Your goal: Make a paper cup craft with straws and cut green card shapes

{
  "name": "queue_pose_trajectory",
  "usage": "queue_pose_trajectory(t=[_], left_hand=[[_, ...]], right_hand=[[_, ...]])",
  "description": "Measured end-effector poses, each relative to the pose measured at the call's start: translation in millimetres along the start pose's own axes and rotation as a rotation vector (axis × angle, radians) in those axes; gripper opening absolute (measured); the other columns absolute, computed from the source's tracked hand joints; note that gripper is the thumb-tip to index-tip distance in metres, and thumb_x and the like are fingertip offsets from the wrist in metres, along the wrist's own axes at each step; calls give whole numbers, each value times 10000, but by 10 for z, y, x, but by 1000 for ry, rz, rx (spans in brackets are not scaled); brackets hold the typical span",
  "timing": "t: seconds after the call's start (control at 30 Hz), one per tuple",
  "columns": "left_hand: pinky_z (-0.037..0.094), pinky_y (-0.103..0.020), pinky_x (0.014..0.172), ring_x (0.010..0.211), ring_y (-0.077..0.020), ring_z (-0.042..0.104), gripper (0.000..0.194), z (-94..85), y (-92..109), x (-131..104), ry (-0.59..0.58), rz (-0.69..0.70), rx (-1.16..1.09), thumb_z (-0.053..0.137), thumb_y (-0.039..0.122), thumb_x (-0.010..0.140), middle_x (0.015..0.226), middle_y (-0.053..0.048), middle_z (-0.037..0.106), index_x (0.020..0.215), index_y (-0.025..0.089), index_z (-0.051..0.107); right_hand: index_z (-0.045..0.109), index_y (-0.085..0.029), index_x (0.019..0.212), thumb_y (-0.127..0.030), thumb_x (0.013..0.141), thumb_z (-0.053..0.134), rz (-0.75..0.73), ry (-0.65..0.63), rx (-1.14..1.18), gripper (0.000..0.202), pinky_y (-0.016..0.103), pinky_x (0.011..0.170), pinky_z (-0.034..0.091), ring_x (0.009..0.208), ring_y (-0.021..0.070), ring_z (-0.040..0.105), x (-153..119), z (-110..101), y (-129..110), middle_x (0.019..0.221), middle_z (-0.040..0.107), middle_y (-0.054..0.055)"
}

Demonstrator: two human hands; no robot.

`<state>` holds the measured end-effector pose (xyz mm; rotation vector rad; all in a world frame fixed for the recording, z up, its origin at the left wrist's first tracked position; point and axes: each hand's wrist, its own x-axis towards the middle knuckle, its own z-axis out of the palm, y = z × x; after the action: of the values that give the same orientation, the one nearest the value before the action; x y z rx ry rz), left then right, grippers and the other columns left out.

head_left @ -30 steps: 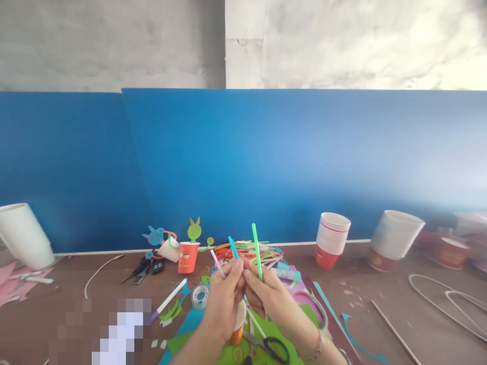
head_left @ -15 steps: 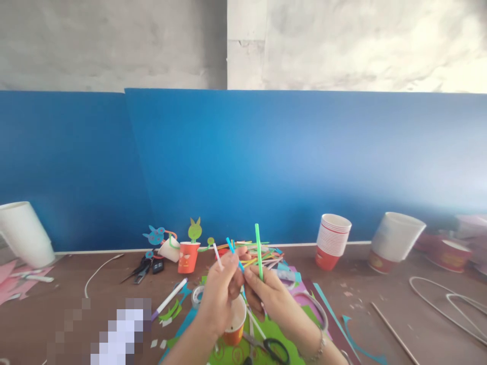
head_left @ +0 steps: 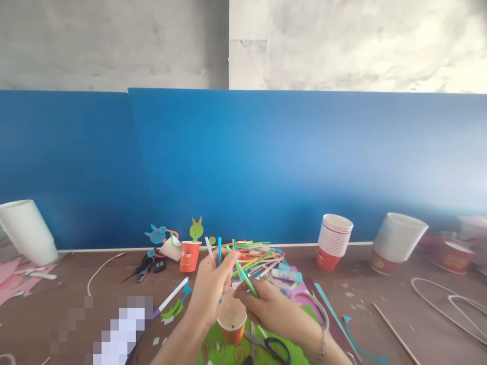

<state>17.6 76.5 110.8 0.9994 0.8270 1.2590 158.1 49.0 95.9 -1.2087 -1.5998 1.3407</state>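
My left hand [head_left: 210, 289] is closed around a pale straw [head_left: 209, 247] and a blue straw [head_left: 219, 249], both pointing up. In my right hand [head_left: 272, 301] is a green straw [head_left: 246, 276], gripped near its lower end and slanting up to the left. Its upper part meets the fingertips of my left hand, where another blue straw piece [head_left: 240, 271] partly shows. Just below my hands stands an open paper cup [head_left: 232, 319] with an orange base. Black-handled scissors [head_left: 276, 350] lie beside it on green paper [head_left: 224, 355].
Behind my hands lies a heap of coloured straws [head_left: 262, 258]. A decorated red cup [head_left: 189, 256] and a tipped white cup [head_left: 171, 248] stand back left. Stacked paper cups [head_left: 335, 238] are at right, near a bigger cup stack [head_left: 397, 243]. A marker [head_left: 173, 294] lies left.
The green straw has swung from upright to a leftward slant, its upper part now at my left fingers. My left hand has shifted slightly left, uncovering more of the cup.
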Motion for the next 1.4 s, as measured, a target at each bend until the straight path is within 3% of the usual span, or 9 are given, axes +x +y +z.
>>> queue_pose_trajectory(t=[0.13, 0.3, 0.47, 0.6, 0.7, 0.8, 1.4], left_hand=[[137, -148, 378, 384, -16, 187, 437, 59, 21, -9, 96, -67, -57, 812, 493, 567, 429, 136, 267, 693, 174, 541], [101, -163, 363, 366, -3, 119, 426, 111, 29, -27, 63, -86, -89, 826, 485, 544, 393, 139, 250, 660, 146, 595], [102, -146, 355, 347, 0, 152, 443, 127, -106, -23, 57, -91, -114, 803, 517, 565, 381, 139, 239, 670, 134, 608], [268, -153, 361, 356, -41, 375, 418, 174, -196, -45, 103, -100, -225, 815, 484, 564, 424, 102, 388, 684, 161, 579], [313, -166, 374, 373, -58, 436, 420, 206, -219, -74, 106, -123, -253, 819, 468, 566, 463, 84, 464, 722, 164, 575], [345, -179, 390, 386, -59, 455, 429, 236, -217, -101, 114, -140, -290, 832, 447, 551, 515, 70, 517, 725, 171, 554], [324, -175, 350, 372, -70, 438, 464, 296, -188, -129, 26, -139, -234, 826, 503, 519, 480, 62, 484, 712, 158, 583]], right_hand=[[547, -175, 825, -520, 797, 598, -82, 50, 121, 350, 196, 434, 334, 449, 72, 435, 46, 46, -19, 569, 532, -50], [566, -155, 689, -611, 741, 614, -100, 179, 172, 462, 217, 468, 411, 435, 81, 475, 74, 56, -19, 528, 583, -7], [607, -146, 697, -599, 752, 611, -131, 215, 164, 457, 232, 468, 445, 446, 105, 525, 57, 51, -31, 532, 613, 14], [609, -148, 689, -533, 763, 630, -125, 189, 121, 393, 235, 485, 470, 455, 112, 547, 34, 44, -54, 526, 616, 10], [602, -152, 689, -483, 771, 633, -113, 199, 110, 342, 230, 488, 474, 467, 114, 556, 23, 47, -63, 521, 613, 2], [614, -150, 699, -458, 777, 630, -126, 206, 120, 318, 228, 484, 474, 488, 120, 569, 23, 60, -61, 536, 616, 2], [608, -148, 620, -532, 770, 631, -170, 178, 205, 412, 224, 458, 455, 458, 111, 553, 19, 35, -77, 530, 620, 15]])
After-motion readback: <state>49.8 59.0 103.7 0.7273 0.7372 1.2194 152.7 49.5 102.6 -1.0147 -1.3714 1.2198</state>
